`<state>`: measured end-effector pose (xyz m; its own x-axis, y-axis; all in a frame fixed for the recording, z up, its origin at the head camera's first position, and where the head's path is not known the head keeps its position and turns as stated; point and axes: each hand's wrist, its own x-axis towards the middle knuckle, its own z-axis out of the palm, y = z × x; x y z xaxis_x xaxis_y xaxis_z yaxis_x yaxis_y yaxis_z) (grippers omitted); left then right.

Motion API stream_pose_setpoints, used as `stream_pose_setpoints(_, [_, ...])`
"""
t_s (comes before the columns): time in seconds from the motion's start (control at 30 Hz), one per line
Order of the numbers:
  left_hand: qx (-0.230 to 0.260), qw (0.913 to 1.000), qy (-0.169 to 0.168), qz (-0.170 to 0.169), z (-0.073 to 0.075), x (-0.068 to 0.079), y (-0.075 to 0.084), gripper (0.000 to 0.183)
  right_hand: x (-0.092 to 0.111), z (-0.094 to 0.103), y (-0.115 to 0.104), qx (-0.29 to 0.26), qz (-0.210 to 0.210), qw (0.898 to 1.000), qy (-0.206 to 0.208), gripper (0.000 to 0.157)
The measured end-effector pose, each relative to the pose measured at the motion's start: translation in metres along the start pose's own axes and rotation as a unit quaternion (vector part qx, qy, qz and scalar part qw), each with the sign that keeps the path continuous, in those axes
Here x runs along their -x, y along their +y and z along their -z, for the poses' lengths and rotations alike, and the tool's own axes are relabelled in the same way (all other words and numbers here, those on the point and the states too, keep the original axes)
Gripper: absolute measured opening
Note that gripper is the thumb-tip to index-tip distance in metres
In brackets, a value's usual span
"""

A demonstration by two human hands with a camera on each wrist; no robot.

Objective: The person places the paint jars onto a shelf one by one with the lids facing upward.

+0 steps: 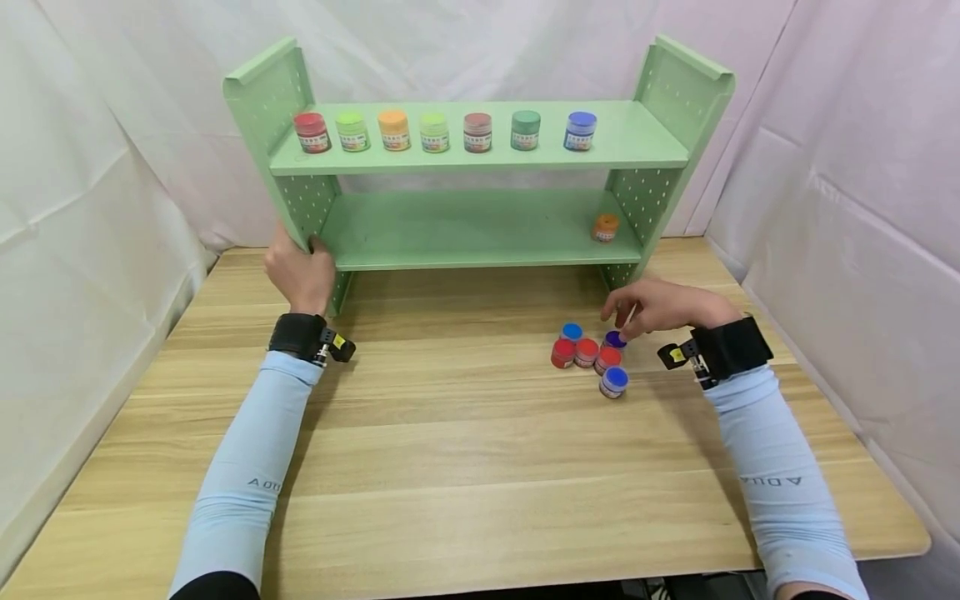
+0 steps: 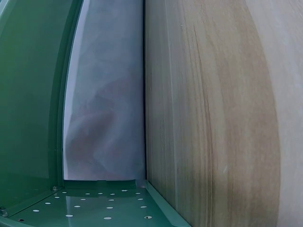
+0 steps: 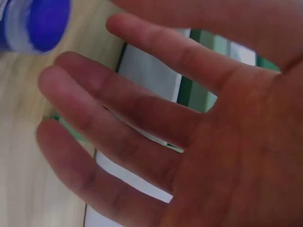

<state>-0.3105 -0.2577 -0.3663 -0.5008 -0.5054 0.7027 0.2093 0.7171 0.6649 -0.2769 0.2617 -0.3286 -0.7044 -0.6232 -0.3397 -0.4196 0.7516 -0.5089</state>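
Note:
A light green two-tier shelf (image 1: 480, 267) stands at the back of the table. My left hand (image 1: 302, 273) grips the lower front edge of its left side panel, thumb on the inner side. In the left wrist view the perforated side panel (image 2: 90, 205) shows, but the hand is out of sight. My right hand (image 1: 663, 305) hovers by a small jar with a dark blue lid (image 1: 615, 339). In the right wrist view its fingers (image 3: 128, 109) are spread and loosely bent, with a blue-lidded jar (image 3: 47, 23) just beyond the fingertips.
Red-lidded jars (image 1: 586, 352), a light blue-lidded jar (image 1: 572, 332) and another blue-lidded jar (image 1: 614, 382) cluster on the wooden table (image 1: 450, 467). Several coloured jars line the upper tier, among them a green one (image 1: 525, 131). An orange jar (image 1: 605, 227) sits right on the lower tier.

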Motion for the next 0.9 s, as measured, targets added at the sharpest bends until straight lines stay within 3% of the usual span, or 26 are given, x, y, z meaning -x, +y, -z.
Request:
stream_pose_setpoints(0.47, [0.003,1.0000,-0.007,0.003,0.000,0.000,0.001,0.041,-0.007,-0.008,0.010,-0.044,-0.027,0.996,-0.073,0.041])
stream_pose_setpoints(0.9, [-0.003,1.0000,-0.006,0.004,0.000,0.001,0.003,0.040,-0.012,-0.010,0.018,-0.017,-0.018,0.998,-0.052,0.033])
